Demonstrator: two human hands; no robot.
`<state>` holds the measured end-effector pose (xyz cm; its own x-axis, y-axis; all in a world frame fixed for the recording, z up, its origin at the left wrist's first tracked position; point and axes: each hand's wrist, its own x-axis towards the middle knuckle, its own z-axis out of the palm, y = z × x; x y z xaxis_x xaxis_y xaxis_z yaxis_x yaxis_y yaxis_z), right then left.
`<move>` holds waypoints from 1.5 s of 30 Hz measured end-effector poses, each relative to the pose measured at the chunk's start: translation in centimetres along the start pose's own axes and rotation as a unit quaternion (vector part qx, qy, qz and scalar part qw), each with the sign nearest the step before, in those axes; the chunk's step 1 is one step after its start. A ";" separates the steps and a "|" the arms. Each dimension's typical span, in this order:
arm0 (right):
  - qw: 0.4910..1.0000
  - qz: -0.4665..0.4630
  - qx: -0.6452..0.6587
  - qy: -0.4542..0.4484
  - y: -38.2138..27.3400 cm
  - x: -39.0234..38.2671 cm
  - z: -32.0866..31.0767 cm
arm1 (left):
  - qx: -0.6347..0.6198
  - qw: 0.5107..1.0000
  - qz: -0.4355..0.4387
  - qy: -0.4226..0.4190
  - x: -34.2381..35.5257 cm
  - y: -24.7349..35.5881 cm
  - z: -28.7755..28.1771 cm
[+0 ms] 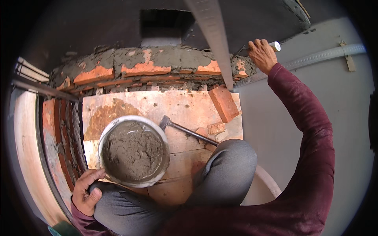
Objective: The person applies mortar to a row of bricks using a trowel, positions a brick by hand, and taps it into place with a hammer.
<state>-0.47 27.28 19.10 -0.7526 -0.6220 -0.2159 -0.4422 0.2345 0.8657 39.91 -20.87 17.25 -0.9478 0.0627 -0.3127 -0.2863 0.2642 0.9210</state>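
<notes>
Curved course of red-orange bricks bedded in grey mortar (145, 67), seen from above: the top of the course is buttered with wet mortar along most of its length, brick faces showing through in patches, and lower courses are visible beneath it and down the left-hand return (59, 133) — so several courses appear laid, while the mortar on top carries no brick yet. At the right end of the course the right hand (262, 55), in a maroon sleeve, has its fingers closed round a white cylindrical handle (275, 46); a thin dark shank (238, 52) runs from it toward the mortar, but the working end cannot be made out. A long pale straightedge (214, 39) crosses the course just left of that hand. Below the wall, a worn plywood board (141, 104) serves as the working platform and carries a loose red brick (223, 104), some broken brick pieces (214, 129), a dark metal brick hammer (185, 129) and a round white pan of grey mortar (134, 151) — the pan looks well filled, which suggests much laying remains. The left hand (86, 190) rests on the grey-trousered knee just beside the pan's rim, fingers loosely curled, holding nothing. To the right, a grey rendered surface (334, 102) bears a white ribbed conduit (315, 59).
</notes>
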 end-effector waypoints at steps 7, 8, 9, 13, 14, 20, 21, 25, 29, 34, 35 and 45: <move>0.999 0.018 0.006 0.051 0.0 2.3 -4.6 | -0.053 0.995 0.045 0.064 -1.8 -1.4 0.3; 0.998 0.028 0.030 0.054 0.2 1.6 -4.5 | -0.051 0.995 0.046 0.069 -2.1 -1.6 0.3; 0.996 0.041 0.053 0.054 0.8 0.9 -4.2 | -0.049 0.995 0.049 0.070 -2.2 -1.6 0.2; 0.979 0.047 0.197 0.002 2.1 -0.4 -1.6 | -0.050 0.995 0.048 0.070 -2.6 -1.7 0.0; 0.972 0.033 0.230 0.025 2.1 -0.8 -0.8 | -0.047 0.995 0.047 0.070 -2.7 -1.7 0.0; 0.963 0.045 0.263 0.018 -1.9 1.3 4.2 | -0.033 0.998 0.037 0.047 -1.6 -0.8 0.1; 0.965 0.059 0.256 -0.002 -2.8 2.3 3.9 | -0.027 0.998 0.025 0.048 -1.6 -0.5 0.3; 0.951 0.098 0.289 0.040 -3.3 -0.2 0.4 | -0.023 0.996 -0.001 0.082 -2.5 -0.3 0.4; 0.947 0.077 0.294 0.108 -4.2 0.5 2.4 | 0.004 1.000 -0.013 0.004 -1.2 0.4 0.1; 0.963 0.094 0.254 0.003 -5.5 1.5 1.7 | 0.020 0.999 -0.011 0.027 -1.3 0.3 0.3; 0.957 0.104 0.269 0.041 -5.4 0.6 0.7 | 0.021 0.999 -0.012 0.029 -1.4 0.3 0.4; 0.947 0.125 0.289 0.060 -5.3 0.8 1.1 | 0.003 0.999 -0.031 0.018 -1.1 0.0 -0.1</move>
<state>0.71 26.37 13.79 -0.8227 -0.5665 0.0461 -0.4776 0.7329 0.4845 40.90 -21.05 17.61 -0.9324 0.0114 -0.3612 -0.3446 0.2731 0.8982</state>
